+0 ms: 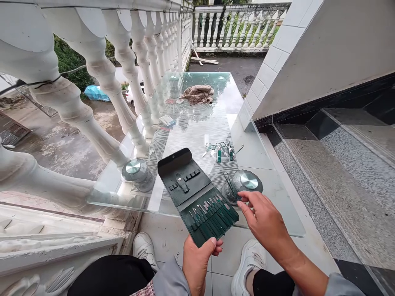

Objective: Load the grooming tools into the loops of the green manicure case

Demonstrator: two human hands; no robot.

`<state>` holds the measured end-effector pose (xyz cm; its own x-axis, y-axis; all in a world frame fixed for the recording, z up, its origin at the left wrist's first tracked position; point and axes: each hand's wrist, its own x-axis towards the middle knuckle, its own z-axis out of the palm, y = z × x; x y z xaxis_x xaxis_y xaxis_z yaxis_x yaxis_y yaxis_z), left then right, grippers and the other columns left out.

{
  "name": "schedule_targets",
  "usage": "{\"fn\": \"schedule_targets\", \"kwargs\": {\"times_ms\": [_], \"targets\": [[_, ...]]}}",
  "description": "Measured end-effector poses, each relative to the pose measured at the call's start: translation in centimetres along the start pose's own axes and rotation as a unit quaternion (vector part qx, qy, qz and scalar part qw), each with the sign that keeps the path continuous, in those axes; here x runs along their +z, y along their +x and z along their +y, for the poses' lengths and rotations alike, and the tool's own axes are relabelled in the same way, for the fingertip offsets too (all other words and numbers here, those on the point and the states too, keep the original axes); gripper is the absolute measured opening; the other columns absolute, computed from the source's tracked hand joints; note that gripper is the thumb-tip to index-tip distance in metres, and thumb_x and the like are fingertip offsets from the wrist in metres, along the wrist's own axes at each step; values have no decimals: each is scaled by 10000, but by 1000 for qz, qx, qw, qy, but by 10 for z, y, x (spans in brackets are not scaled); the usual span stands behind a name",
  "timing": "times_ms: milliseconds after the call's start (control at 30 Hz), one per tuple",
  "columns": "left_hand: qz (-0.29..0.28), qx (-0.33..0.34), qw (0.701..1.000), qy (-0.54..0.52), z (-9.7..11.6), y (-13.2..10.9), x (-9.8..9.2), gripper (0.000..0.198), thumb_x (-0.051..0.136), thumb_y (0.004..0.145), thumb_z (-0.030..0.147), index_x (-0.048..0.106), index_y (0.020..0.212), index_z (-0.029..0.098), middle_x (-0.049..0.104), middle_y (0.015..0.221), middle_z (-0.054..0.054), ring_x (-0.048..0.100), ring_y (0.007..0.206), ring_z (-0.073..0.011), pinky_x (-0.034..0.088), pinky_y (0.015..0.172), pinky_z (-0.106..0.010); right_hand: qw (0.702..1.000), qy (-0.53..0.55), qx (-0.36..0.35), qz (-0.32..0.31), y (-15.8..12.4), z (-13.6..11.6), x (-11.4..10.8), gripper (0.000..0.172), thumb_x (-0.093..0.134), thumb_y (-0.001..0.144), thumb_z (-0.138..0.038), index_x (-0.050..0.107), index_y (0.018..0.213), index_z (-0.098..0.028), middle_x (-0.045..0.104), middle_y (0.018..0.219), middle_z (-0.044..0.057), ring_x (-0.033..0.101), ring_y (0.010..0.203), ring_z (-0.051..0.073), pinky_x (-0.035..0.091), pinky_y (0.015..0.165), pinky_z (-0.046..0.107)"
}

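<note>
At a glass bench (191,137), fingers of the left hand (197,261) grip an open green tool case (197,193); those of the right hand (264,216) pinch slim tweezers (231,185).

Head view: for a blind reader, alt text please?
The left hand holds an open, dark green leather-look case of slim green-handled tools; the right hand pinches a thin, dark tool. Metal scissors and green nail clippers lie beyond on a clear glass table.

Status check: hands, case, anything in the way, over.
Left hand gripping open green case, tools slotted. Right hand pinching thin dark tool. Scissors beyond, on glass table. Nothing seen between hands.
</note>
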<state>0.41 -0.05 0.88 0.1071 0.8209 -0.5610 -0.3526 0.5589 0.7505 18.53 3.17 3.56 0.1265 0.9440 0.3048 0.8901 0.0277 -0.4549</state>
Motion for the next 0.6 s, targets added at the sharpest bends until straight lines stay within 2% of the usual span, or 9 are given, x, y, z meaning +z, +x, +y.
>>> {"fn": "schedule_targets", "kwargs": {"times_ms": [200,300,400,500,600], "targets": [[-3,2,1000,14,11,4,-3,275,695,588,249,596,800,103,674,666,-62,600,592,-168,455,564,-272,989,-128,41,-64,41,4,11,198,574,800,-390,550,817,-194,604,796,53,550,798,231,402,687,332],[-9,-2,1000,23,18,5,-3,265,682,577,232,594,792,104,666,676,-57,612,623,-181,453,559,-267,980,-155,58,-113,57,0,11,145,523,823,-331,538,751,-206,605,799,46,556,801,221,376,662,313],[-16,-9,1000,25,22,5,-4,280,669,589,226,594,826,98,669,696,-64,614,642,-181,445,564,-259,973,-152,75,-158,69,-2,8,181,474,827,-277,500,661,-210,602,762,42,557,742,200,347,621,301],[-23,-13,999,17,22,5,-5,296,666,591,237,590,840,95,672,688,-72,600,620,-167,435,565,-254,977,-119,96,-151,77,0,5,188,480,801,-288,485,627,-214,592,691,34,543,673,190,328,588,299],[-21,-12,1000,7,20,5,-6,292,660,596,265,578,824,102,677,673,-79,581,583,-152,427,562,-253,980,51,141,-129,79,-5,3,123,515,770,-330,520,706,-226,580,636,-4,518,592,159,344,562,285]]}}
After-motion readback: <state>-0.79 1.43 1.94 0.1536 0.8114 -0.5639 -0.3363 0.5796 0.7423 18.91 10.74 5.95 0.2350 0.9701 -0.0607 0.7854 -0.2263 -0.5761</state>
